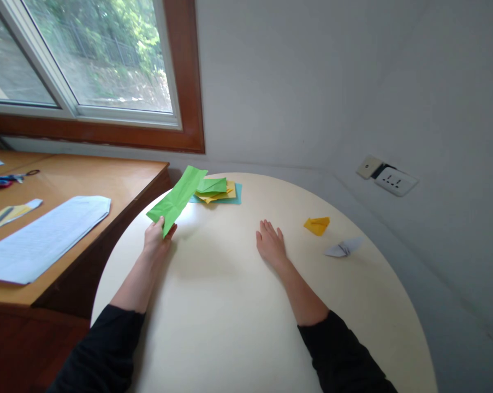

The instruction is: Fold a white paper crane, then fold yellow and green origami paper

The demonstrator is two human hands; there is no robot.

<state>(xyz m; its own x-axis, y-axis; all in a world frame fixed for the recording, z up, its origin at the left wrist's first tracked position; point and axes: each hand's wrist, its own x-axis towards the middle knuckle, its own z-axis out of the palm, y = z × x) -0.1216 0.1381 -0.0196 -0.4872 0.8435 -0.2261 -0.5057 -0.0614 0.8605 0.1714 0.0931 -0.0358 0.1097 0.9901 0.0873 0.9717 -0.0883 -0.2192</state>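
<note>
A creased sheet of green paper [179, 195] is pinched in my left hand [158, 238], thumb on top, tilted up above the left side of the round white table [213, 327]. My right hand [271, 243] lies flat on the tabletop with its fingers stretched out and nothing in them. Just beyond the held sheet sits a stack of green and yellow folded papers [213, 188] on a blue sheet [238, 195]. To the right of my right hand are a folded yellow paper piece [316, 225] and a folded white paper piece [343, 248] with dark marks.
A wooden desk [135, 177] stands at the left, bearing a stack of white papers [53, 237], scissors [9, 178] and a pen [4, 214] on yellowish paper. Behind the table rises a white wall [279, 82] with a socket [395, 180] and a window [107, 54].
</note>
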